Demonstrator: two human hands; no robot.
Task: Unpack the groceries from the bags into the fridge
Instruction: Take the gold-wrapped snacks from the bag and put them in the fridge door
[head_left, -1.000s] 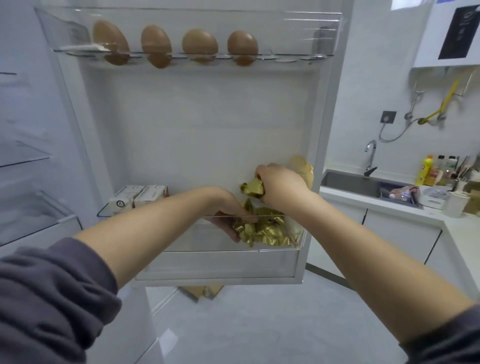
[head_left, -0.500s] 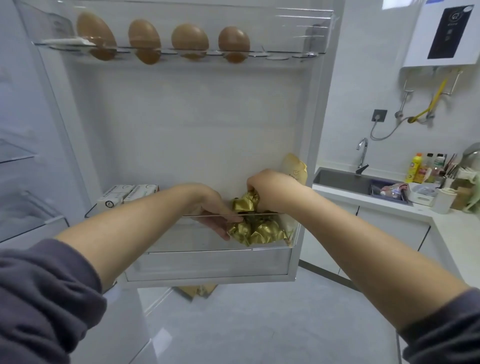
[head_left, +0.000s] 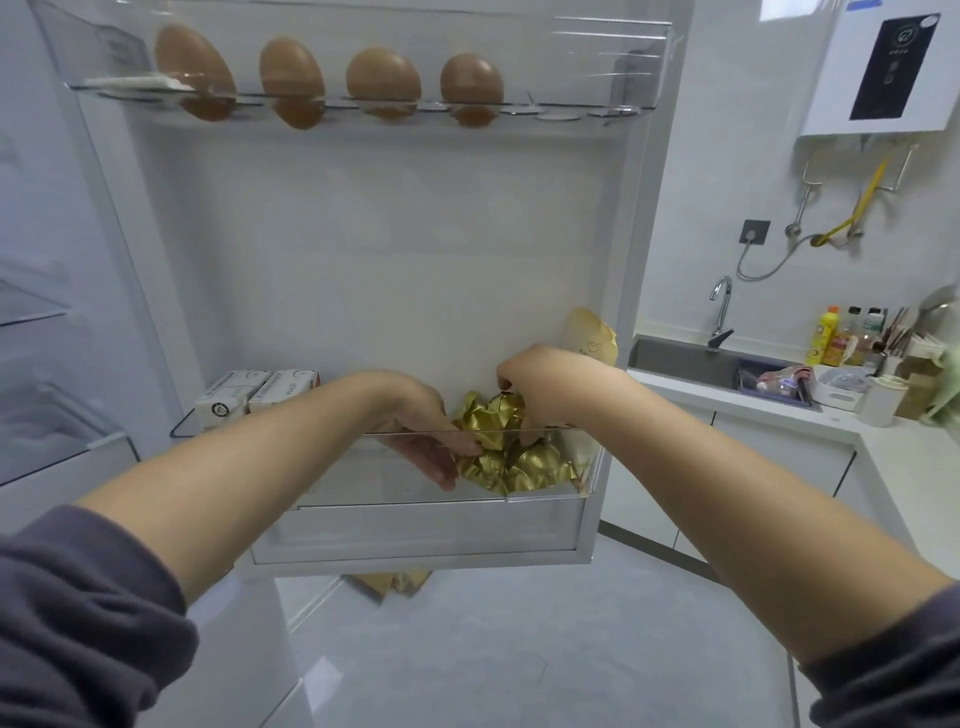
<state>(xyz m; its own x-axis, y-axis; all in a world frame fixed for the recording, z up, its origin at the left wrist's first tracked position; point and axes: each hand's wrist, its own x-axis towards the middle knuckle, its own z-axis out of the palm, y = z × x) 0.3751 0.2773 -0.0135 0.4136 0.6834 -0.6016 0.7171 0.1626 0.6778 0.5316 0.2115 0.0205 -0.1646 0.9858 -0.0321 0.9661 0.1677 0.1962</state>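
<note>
**Both hands in the fridge door bin with the gold foil stuff**

The white open fridge door (head_left: 395, 249) fills most of the view. Its lower clear plastic door bin (head_left: 426, 519) holds two white cartons (head_left: 260, 395) on the left side and a crinkly gold foil bundle (head_left: 511, 457) at the right end. Left hand (head_left: 426, 436) is inside the bin, fingers loosely spread against the foil. Right hand (head_left: 540, 389) comes from above, fingertips pinching the foil's top. Four brown eggs (head_left: 332, 78) sit in the top rack.
</note>
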